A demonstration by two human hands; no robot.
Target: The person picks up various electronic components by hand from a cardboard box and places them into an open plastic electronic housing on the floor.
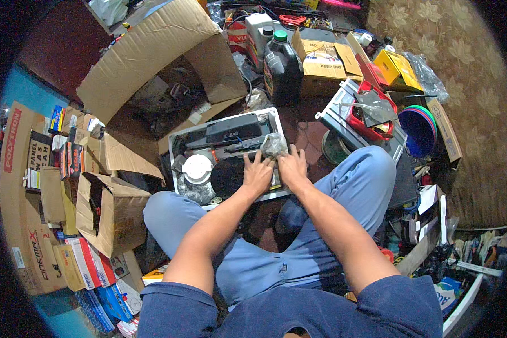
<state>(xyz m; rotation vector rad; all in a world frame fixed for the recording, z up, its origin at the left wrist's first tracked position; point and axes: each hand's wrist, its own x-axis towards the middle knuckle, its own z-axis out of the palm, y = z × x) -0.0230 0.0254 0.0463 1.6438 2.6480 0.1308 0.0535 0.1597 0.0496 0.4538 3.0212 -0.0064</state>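
A white rectangular bin (277, 122) stands on the floor between my knees, filled with mixed parts. My left hand (258, 174) is inside it, palm down with fingers spread, beside a dark round piece (230, 173). My right hand (294, 169) lies over the bin's right rim, its fingers stretched and apart. Just beyond both hands is a crumpled clear plastic bag (274, 145) with something greyish in it; whether the fingertips touch it I cannot tell. A long black casing (231, 128) lies along the bin's far side. At the left sits a white round piece (197, 169).
A large open cardboard box (146, 50) stands beyond the bin, with a smaller carton (110, 211) near my left knee. A dark jug with a green cap (281, 65) is at the back. On the right are a grey crate lid (343, 101) with a red item and stacked round tubs (418, 132).
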